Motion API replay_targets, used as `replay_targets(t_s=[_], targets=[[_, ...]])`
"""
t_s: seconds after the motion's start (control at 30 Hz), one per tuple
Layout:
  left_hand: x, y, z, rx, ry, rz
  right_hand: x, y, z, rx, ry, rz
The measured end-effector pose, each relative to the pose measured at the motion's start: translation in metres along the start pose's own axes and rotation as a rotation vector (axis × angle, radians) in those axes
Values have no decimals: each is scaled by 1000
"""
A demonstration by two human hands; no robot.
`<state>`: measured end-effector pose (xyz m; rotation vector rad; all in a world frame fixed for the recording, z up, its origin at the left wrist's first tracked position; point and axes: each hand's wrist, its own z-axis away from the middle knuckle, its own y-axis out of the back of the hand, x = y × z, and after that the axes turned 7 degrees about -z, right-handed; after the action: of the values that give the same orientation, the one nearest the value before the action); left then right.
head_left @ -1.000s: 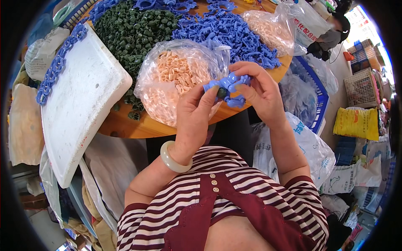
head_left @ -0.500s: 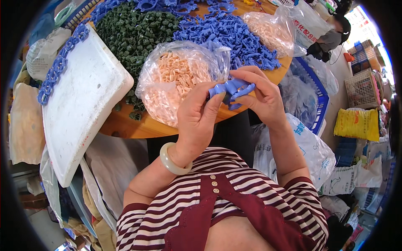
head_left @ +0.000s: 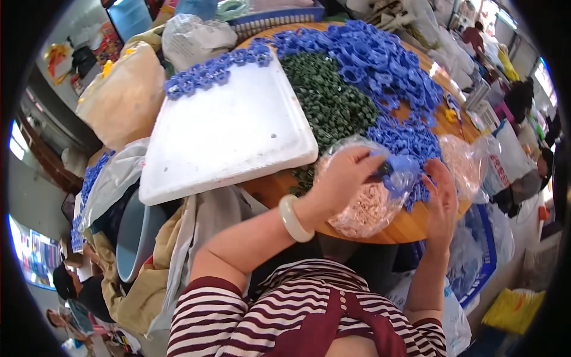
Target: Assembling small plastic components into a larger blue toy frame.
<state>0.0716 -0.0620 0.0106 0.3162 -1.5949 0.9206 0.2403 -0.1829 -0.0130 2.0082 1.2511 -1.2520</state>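
Observation:
My left hand (head_left: 342, 181), a pale bangle (head_left: 295, 218) at its wrist, is closed on a blue plastic part (head_left: 401, 171), slightly blurred and partly hidden by the fingers. It hovers over a clear bag of small peach plastic pieces (head_left: 367, 209). To the right, my right hand (head_left: 441, 199) has its fingers apart and holds nothing, close to the held part but not on it. Just beyond both hands lie a heap of small blue plastic pieces (head_left: 410, 140) and a heap of dark green pieces (head_left: 324, 89).
A white foam board (head_left: 220, 134) leans over the table's left side, a row of blue parts (head_left: 220, 74) along its far edge. Bigger blue rings (head_left: 375, 56) pile up at the back of the wooden table (head_left: 270, 190). Another peach-filled bag (head_left: 458, 157) and a blue basket (head_left: 489, 262) are at right.
My view has swung left, bringing more of the foam board in. My right hand has let go of the blue part and moved apart; my left hand keeps it.

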Motion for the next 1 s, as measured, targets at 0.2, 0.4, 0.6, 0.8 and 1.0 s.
replay_targets(t_s=[0.2,0.4,0.6,0.8,1.0], targets=[[84,115,-46,84,-202,-269,14,9,-9,-30,-126,-3],[130,274,-118,497,-195,-340,44,29,1,54,-218,158],[125,394,-192,871,-550,-1539,53,35,3,82,-265,274],[112,401,-220,716,-648,-2137,52,36,4,141,-292,326],[97,407,-224,578,-597,-2143,56,35,-2,132,-251,366]])
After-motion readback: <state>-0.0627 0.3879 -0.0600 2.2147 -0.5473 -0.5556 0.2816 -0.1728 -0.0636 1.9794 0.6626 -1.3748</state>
